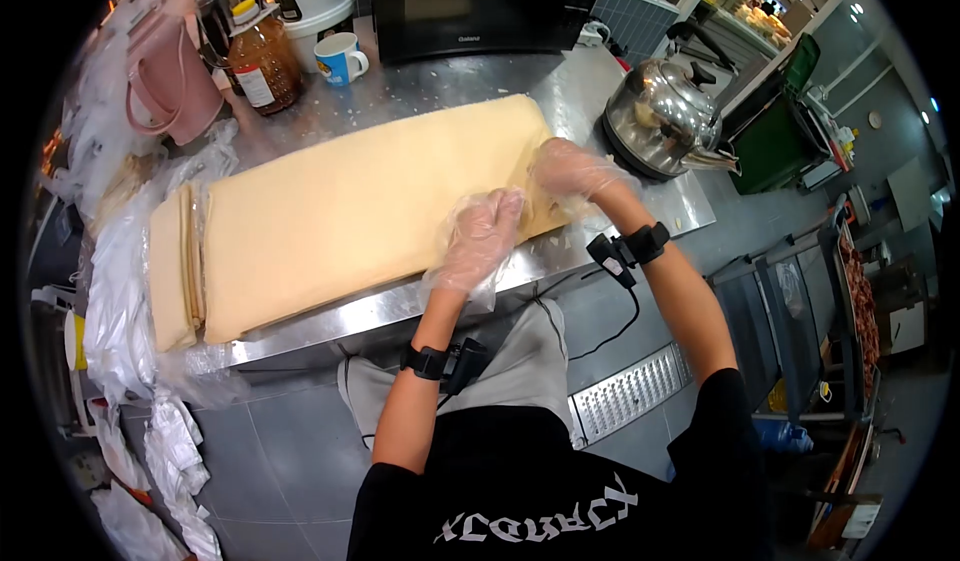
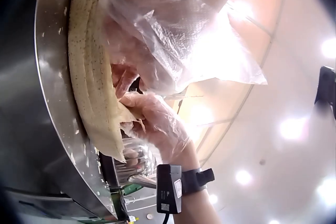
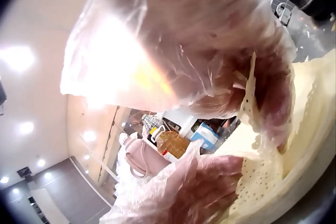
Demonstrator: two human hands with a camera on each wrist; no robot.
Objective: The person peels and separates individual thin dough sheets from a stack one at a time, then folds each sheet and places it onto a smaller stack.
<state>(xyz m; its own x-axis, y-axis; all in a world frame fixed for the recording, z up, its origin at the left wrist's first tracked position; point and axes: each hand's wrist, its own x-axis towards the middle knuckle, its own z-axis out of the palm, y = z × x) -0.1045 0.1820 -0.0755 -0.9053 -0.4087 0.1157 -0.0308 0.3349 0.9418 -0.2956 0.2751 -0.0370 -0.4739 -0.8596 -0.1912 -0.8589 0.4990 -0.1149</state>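
Pinching the sheet's [image 1: 360, 211] right edge, both gloved hands, left [image 1: 480, 236] and right [image 1: 572, 171], curl fingers round thin, soft, perforated dough lying on the steel counter [image 1: 440, 291] left of the kettle [image 1: 660, 116]; probably tear-prone, best gripped broadly along the edge.

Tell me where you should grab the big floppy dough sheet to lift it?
At the thin edge by the kettle, probably. The dough sheet lies flat on the counter, so only its edges can be pinched. Both gloved hands, left hand and right hand, already pinch that end, where the top layer peels up.
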